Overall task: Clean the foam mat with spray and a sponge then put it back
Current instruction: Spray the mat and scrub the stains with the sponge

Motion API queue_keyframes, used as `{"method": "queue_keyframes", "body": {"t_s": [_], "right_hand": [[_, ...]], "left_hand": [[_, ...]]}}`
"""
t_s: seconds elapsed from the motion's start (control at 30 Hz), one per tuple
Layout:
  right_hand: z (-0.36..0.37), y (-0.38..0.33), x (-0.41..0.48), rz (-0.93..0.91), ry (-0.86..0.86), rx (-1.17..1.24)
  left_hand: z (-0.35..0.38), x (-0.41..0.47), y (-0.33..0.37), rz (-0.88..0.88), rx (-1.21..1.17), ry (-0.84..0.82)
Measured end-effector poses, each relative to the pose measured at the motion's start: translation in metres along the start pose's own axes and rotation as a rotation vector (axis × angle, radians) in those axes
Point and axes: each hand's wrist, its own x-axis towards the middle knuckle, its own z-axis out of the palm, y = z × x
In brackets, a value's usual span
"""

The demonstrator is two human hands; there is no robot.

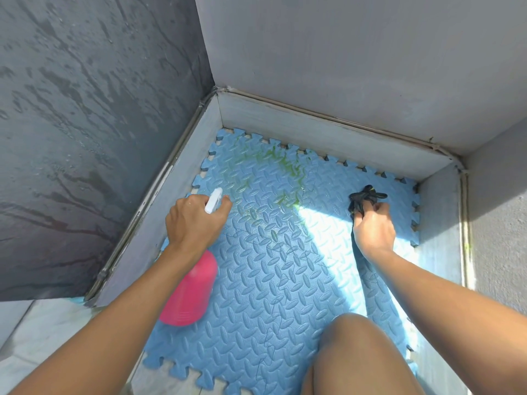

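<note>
From the head view, the blue foam mat (273,266) lies on the floor in a walled corner, green stains at its far left. The left hand (196,220), its grip wrapped around the pink spray bottle (189,292), aims there; spray may miss and hit the wall. The right hand (373,226), its grip pinching a dark sponge (363,199), presses the far right, and hard scrubbing could shift the mat.

A dark grey wall (94,132) stands on the left, streaked with darker wet-looking marks. A paler grey wall (356,52) runs across the far side, meeting it at a corner. On the right a rough grey wall (502,212) rises, partly sunlit. A pale skirting band (313,135) lines the foot of the far and side walls. At near left, light floor tiles (37,329) show. A bright patch of sunlight (328,223) falls across the middle of the floor.
</note>
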Motion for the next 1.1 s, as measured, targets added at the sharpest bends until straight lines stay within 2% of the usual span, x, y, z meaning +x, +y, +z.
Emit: {"method": "queue_keyframes", "body": {"t_s": [0.23,0.37,0.43,0.5,0.6,0.67,0.7,0.73,0.77,0.83,0.9,0.93,0.97,1.0,1.03,1.1], "right_hand": [[0.004,0.000,0.000,-0.012,0.018,-0.010],[0.003,-0.012,0.001,0.005,0.015,0.074],[0.004,-0.035,-0.013,-0.192,0.009,0.085],[0.012,-0.063,-0.045,-0.578,-0.071,0.081],[0.029,-0.098,-0.089,-1.140,-0.308,0.090],[0.035,-0.110,-0.081,-1.380,-0.331,0.045],[0.034,-0.114,-0.067,-1.430,-0.297,0.037],[0.030,-0.117,-0.049,-1.404,-0.250,0.046],[0.025,-0.118,-0.028,-1.295,-0.184,0.063],[0.018,-0.119,0.017,-0.879,-0.073,0.098],[0.015,-0.117,0.053,-0.361,-0.031,0.152],[0.015,-0.119,0.058,-0.179,-0.025,0.174],[0.016,-0.124,0.053,-0.131,-0.010,0.175],[0.018,-0.131,0.040,-0.203,-0.001,0.180],[0.021,-0.137,0.021,-0.367,-0.005,0.195],[0.024,-0.144,-0.027,-0.815,-0.115,0.210]], "left_hand": [[-0.008,0.006,-0.007,0.009,-0.012,-0.107],[-0.008,-0.001,-0.020,0.035,0.017,-0.174],[-0.010,-0.002,-0.024,0.050,0.003,-0.176],[-0.013,0.000,-0.030,0.050,-0.037,-0.153],[-0.016,0.006,-0.039,0.040,-0.084,-0.122],[-0.015,0.009,-0.041,0.037,-0.095,-0.119],[-0.014,0.009,-0.041,0.035,-0.095,-0.121],[-0.012,0.009,-0.041,0.036,-0.096,-0.123],[-0.010,0.010,-0.041,0.045,-0.097,-0.126],[-0.008,0.010,-0.040,0.068,-0.101,-0.140],[-0.007,0.010,-0.041,0.073,-0.111,-0.149],[-0.006,0.011,-0.041,0.070,-0.118,-0.150],[-0.005,0.012,-0.041,0.068,-0.128,-0.151],[-0.004,0.011,-0.040,0.064,-0.140,-0.152],[-0.003,0.011,-0.039,0.062,-0.147,-0.154],[-0.001,0.011,-0.037,0.065,-0.152,-0.162]]}}
